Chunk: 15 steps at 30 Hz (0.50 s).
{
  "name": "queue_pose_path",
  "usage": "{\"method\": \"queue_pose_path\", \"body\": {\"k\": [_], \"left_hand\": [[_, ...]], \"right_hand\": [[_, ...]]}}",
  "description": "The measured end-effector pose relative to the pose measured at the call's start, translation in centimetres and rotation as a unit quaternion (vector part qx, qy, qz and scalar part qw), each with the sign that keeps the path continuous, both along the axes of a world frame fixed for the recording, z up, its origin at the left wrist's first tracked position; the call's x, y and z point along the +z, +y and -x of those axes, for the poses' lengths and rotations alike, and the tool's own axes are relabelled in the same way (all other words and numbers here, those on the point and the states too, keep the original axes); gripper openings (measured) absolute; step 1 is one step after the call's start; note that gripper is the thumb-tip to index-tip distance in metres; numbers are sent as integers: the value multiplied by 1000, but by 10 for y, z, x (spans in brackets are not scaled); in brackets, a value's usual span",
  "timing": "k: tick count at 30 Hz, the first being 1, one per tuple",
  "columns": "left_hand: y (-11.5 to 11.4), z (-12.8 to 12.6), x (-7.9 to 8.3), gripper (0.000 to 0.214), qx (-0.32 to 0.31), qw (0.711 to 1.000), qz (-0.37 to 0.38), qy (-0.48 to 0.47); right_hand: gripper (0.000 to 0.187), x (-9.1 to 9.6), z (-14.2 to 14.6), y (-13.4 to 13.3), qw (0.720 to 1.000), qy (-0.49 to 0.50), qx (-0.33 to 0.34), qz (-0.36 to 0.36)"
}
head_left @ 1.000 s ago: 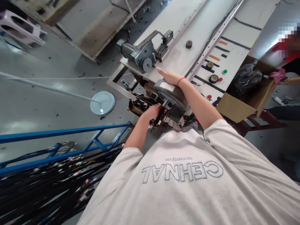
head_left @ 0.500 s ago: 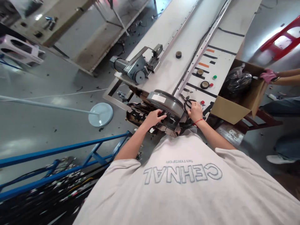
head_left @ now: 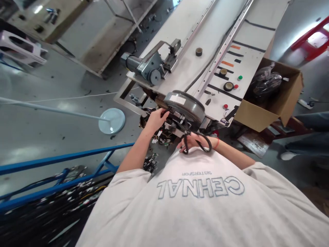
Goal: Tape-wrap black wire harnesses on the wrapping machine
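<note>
Scissors: the black-handled pair [head_left: 203, 135] is in the right hand [head_left: 195, 140], just in front of the shirt [head_left: 205, 163] and on the near side of the machine end [head_left: 174, 129].
Scissors' long axis: loops toward the body, the other end running forward and a little left; blades hard to pick out against the metal.
Scissors to left hand: the left hand [head_left: 154, 120] is farther forward and to their left, well apart from the handles; the right is plainly the nearer of the 2.
Drum: the grey drum [head_left: 189, 105] sits ahead of the scissors, at the near end of the table [head_left: 185, 81], white label [head_left: 177, 99] on its side.
Right hand: closed around the handles, 2 loops spread apart, fingers pointing left; forearm comes in from the right, red string [head_left: 217, 142] at the wrist.
Left hand: back upward, thumb and forefinger nearly meeting, narrow, just left of the drum among dark parts; can't tell from here whether anything is pinched.
Table top: 3 rolls of tape [head_left: 198, 51] farther along, well apart from both hands.
Beside table: open cardboard box [head_left: 258, 116], off to the right.
</note>
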<state>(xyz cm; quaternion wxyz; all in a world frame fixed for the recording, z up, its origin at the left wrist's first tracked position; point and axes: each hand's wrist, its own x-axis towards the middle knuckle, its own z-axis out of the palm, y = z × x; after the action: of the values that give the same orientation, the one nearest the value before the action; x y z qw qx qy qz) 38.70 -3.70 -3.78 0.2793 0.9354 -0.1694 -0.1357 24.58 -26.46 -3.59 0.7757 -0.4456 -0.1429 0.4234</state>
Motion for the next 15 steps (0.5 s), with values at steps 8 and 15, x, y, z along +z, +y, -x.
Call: {"method": "queue_pose_path", "body": {"k": [8,15], "left_hand": [[-3,-3,16,32,-13,999,-39,-24],[4,-9,-3,47,39,973,93,208]], "right_hand": [[69,-19,-45,45,979,178,-48,90],[61,-8,17,-46,889,-8,-350,295]]}}
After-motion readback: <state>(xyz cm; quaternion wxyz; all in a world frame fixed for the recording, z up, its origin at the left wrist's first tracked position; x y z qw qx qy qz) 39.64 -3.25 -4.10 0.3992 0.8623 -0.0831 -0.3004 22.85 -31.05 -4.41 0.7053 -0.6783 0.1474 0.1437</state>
